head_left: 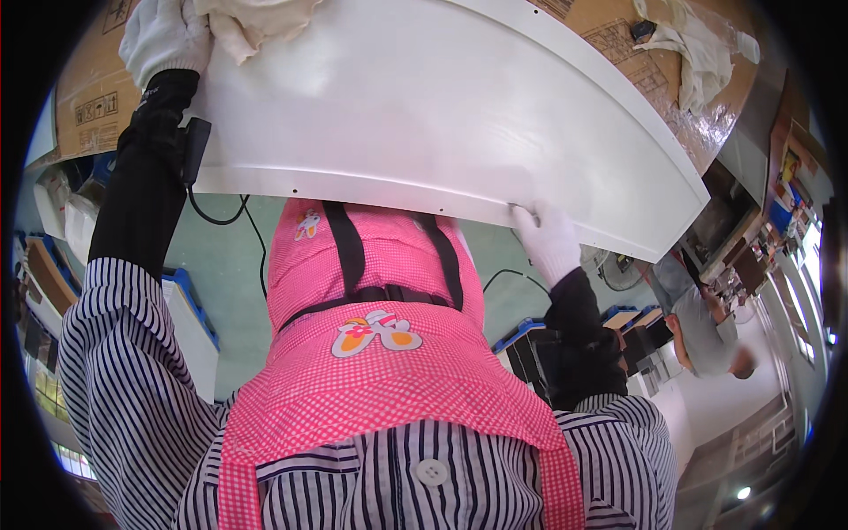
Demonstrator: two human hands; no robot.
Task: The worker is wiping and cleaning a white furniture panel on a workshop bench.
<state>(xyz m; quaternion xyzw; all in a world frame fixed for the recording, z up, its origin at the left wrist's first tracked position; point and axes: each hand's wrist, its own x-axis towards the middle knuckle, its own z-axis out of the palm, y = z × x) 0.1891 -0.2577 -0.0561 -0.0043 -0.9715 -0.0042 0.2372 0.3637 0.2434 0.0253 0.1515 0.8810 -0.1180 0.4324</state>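
A large white panel (442, 115) lies in front of me on a cardboard-covered table. My left hand (163, 40), in a white glove, rests at the panel's far left and holds a cream cloth (252, 26) pressed on its surface. My right hand (548, 238), also in a white glove, grips the panel's near edge at the right, fingers curled over it. I wear a pink checked apron over a striped shirt, with black sleeve covers.
Brown cardboard (636, 62) covers the table beyond the panel, with another crumpled cloth (698, 53) at the far right. A black cable (252, 230) hangs below the panel's edge. Another person (707, 327) stands at the right. Blue-edged trays (190, 300) sit low on the left.
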